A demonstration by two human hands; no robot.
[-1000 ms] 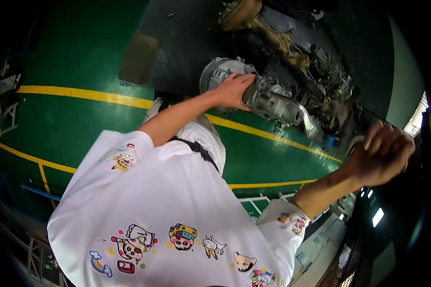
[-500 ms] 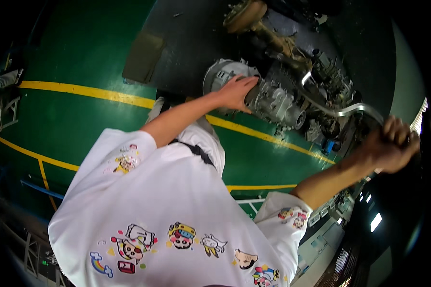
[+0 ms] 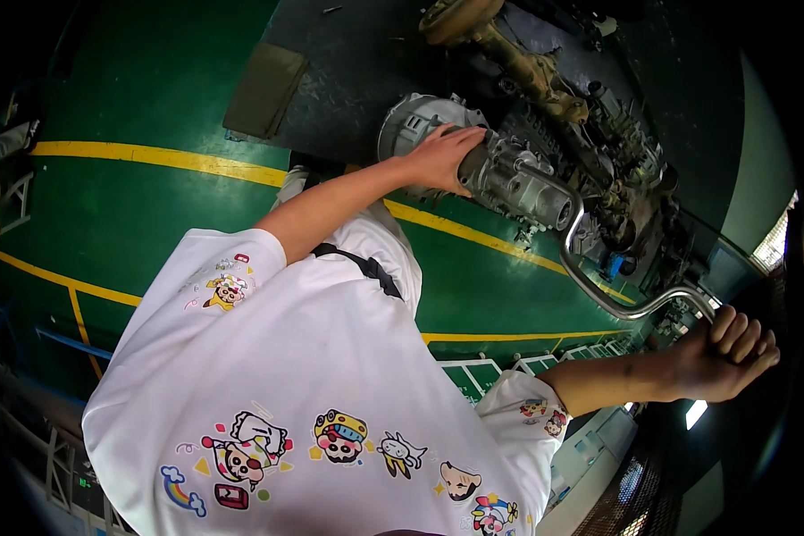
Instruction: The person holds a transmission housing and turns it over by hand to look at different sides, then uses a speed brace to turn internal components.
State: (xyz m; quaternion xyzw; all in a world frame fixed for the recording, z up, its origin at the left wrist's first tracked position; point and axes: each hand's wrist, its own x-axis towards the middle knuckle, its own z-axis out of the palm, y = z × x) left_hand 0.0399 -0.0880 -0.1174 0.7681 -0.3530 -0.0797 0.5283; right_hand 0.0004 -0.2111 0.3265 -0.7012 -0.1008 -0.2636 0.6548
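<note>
Left hand [image 3: 439,159] lies flat on top of the gearbox [image 3: 487,165], fingers spread over the grey metal housing, palm down, pressing on it and not closed round anything. Its arm reaches forward from the white printed shirt [image 3: 313,393].

Right hand [image 3: 722,357] is out at the right edge, fist closed round the end of a crank bar [image 3: 616,299]. This bent silver bar runs from the fist leftward and up in a curve to the rear end of the gearbox, where it meets the housing near a round opening.

The gearbox lies on its side, its wide bell end [image 3: 411,125] toward the left, over the edge of a dark steel plate [image 3: 348,80]. Beyond it on the plate sits a rusty axle [image 3: 509,49], and to the right a clutter of engine parts [image 3: 625,170], too tangled to tell apart.

Under everything is a green floor [image 3: 134,80] with yellow lines [image 3: 161,157]. A flat brown cardboard piece [image 3: 263,89] lies at the plate's left edge. No container with visible contents shows clearly.
</note>
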